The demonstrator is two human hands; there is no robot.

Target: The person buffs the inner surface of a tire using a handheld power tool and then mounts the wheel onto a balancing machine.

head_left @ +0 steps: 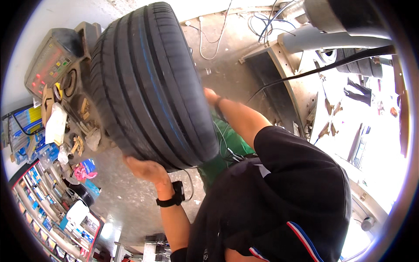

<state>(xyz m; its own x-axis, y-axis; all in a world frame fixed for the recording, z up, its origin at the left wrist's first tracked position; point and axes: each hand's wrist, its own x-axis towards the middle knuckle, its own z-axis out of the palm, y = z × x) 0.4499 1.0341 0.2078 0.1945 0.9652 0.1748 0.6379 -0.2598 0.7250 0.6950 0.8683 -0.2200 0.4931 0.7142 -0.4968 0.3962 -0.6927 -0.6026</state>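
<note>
A wide black car tire (148, 87) with grooved tread and a thin blue line fills the middle, tilted beside a wheel balancer with a lit control panel (50, 65). My left hand (146, 169), a black watch on its wrist, holds the tire's near lower edge; its fingertips are hidden under the rubber. My right hand (211, 97) grips the tire at its right side, the fingers mostly out of sight behind the sidewall. Whether the tire rests on the balancer's shaft cannot be seen.
Tools and small parts crowd the balancer's top tray (85, 118). A shelf rack (56, 218) of boxed goods stands lower left. To the right are a cream-coloured machine (301, 83) and a black hose (331, 65). Cables (209, 43) lie on the floor beyond the tire.
</note>
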